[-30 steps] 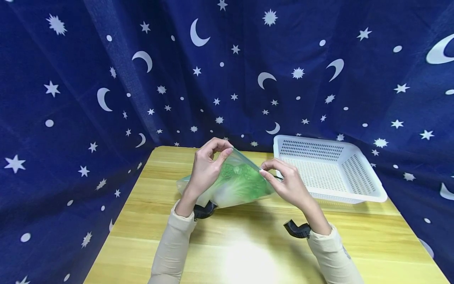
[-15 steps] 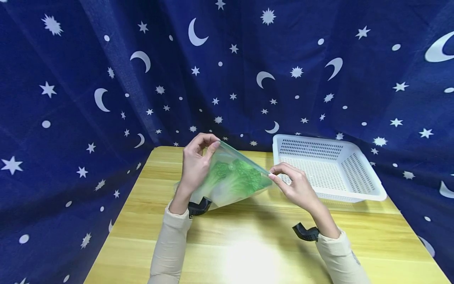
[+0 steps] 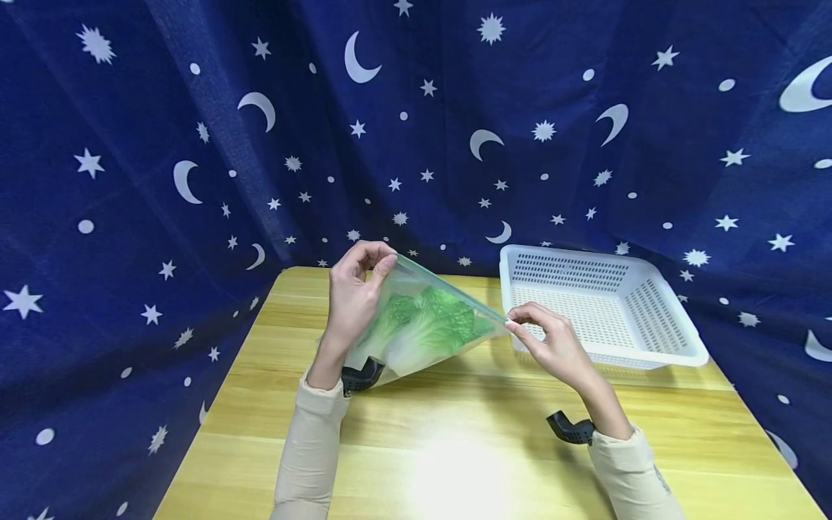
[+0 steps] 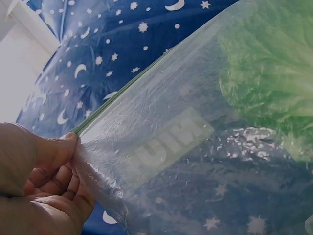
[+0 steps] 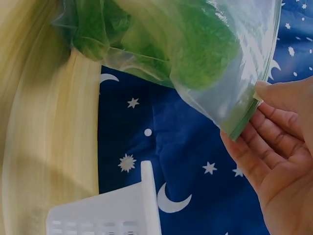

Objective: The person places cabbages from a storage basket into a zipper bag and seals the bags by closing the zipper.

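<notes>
A clear zip-top bag is stretched at a slant between my hands, its green zip edge running down from left to right. Through the plastic shows a leafy cabbage with green leaves and a white base. My left hand pinches the higher corner of the edge between thumb and fingers; a pale printed label shows near it in the left wrist view. The right hand pinches the lower corner, where the thumb presses a small pale piece, likely a slider, on the zip edge.
A white perforated basket stands at the back right of the wooden table, close beyond my right hand. Behind the table hangs a dark blue curtain with moons and stars. A black camera mount sits at each wrist.
My hands have moved apart: the left up and to the left, the right to the right and slightly down. The right hand now pinches the far end of the zip edge, which is stretched longer.
</notes>
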`<control>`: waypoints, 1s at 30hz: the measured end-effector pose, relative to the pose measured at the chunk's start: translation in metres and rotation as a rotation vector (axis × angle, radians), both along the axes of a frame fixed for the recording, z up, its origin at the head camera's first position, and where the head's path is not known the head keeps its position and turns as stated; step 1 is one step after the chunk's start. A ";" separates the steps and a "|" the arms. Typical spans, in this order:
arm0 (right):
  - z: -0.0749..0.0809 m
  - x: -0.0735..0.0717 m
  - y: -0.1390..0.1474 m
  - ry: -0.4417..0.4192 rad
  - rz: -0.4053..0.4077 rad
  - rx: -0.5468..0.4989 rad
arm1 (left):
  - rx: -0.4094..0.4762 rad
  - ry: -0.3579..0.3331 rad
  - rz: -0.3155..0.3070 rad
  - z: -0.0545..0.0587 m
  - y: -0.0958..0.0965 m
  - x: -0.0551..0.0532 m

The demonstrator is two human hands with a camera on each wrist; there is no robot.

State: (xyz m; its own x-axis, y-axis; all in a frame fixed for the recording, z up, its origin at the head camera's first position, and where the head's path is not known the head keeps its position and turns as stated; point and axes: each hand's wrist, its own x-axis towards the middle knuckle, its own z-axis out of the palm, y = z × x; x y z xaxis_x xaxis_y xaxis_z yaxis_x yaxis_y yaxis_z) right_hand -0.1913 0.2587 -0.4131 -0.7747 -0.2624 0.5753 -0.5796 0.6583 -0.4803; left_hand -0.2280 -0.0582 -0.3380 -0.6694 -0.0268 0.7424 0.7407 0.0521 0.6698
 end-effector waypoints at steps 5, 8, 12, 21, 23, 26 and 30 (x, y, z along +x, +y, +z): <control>-0.003 -0.001 0.004 -0.014 0.017 -0.026 | -0.001 0.010 0.007 0.000 -0.001 -0.001; -0.008 -0.002 0.007 -0.021 0.008 -0.034 | 0.006 0.010 0.010 0.000 -0.002 -0.001; -0.014 -0.003 0.011 -0.046 -0.019 -0.032 | 0.021 -0.003 0.007 0.000 -0.003 -0.001; -0.007 -0.024 0.005 -0.406 -0.030 -0.121 | -0.131 -0.066 -0.015 0.008 -0.012 0.020; -0.005 -0.034 0.004 -0.448 -0.029 -0.113 | -0.225 -0.084 -0.029 0.011 -0.013 0.031; -0.002 -0.050 0.000 -0.457 -0.012 -0.082 | -0.386 -0.090 -0.069 0.012 -0.006 0.049; 0.003 -0.071 -0.007 -0.467 -0.004 -0.005 | -0.607 -0.065 -0.193 0.001 0.026 0.075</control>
State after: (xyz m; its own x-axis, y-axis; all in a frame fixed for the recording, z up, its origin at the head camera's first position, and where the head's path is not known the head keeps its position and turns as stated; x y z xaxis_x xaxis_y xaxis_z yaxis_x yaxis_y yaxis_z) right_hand -0.2625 0.2513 -0.4102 -0.9520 -0.2574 0.1655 -0.2980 0.6569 -0.6926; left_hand -0.1531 -0.0322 -0.3369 -0.6648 0.5110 0.5449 0.7332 0.3064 0.6071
